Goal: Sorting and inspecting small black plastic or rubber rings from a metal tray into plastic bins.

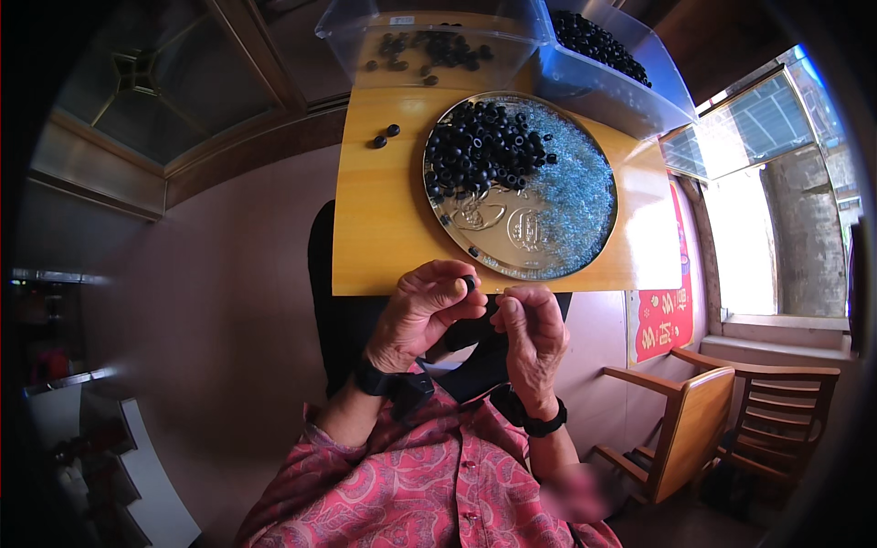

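near edge: bare strip of counter [384,247] open, hands [475,315] just off it | left side: clear wood but two loose black rings [385,136] | centre-right: round tray [585,247] heaped with black rings blocks | far edge: two clear bins [347,32] wall it | right edge: narrow bare strip

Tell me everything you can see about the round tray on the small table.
The round tray looks like shiny metal with embossed signs on its bare lower part. It lies flat on the yellow wooden table, toward its right side. A heap of small black rings fills its upper left; tiny pale blue pieces cover its right. No hand touches it.
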### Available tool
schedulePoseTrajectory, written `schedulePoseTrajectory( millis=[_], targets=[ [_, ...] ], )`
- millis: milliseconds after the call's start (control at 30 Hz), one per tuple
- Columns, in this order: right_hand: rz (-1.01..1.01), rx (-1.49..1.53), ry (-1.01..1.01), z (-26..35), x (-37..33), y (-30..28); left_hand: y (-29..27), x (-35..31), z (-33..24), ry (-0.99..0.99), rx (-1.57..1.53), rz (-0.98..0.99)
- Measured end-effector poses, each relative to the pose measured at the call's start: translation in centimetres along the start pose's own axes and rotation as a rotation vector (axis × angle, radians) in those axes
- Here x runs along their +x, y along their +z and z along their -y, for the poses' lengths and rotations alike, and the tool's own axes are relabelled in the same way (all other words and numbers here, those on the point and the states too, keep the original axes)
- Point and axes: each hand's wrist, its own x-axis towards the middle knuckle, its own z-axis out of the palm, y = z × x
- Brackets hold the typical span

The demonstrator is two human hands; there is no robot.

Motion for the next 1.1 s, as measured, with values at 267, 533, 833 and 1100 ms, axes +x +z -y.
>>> schedulePoseTrajectory(
  millis=[267,533,833,1100],
  targets=[
    [0.006,-0.152,-0.198,-0.3,0.5,-0.2,0.7,0.1,0.1,0.008,0.025,-0.022],
    [0.011,-0.198,-0.224,-0.2,0.6,0.1,0.9,-0.1,0.1,-0.006,0.111,-0.039],
    [0.044,-0.218,-0.223,-0.5,0.9,-0.1,1.1,-0.2,0.3,0.013,0.173,-0.016],
    [0.158,-0.28,-0.196,-0.1,1.1,-0.6,0.4,-0.7,-0.1,-0.007,0.376,-0.023]
  ],
)
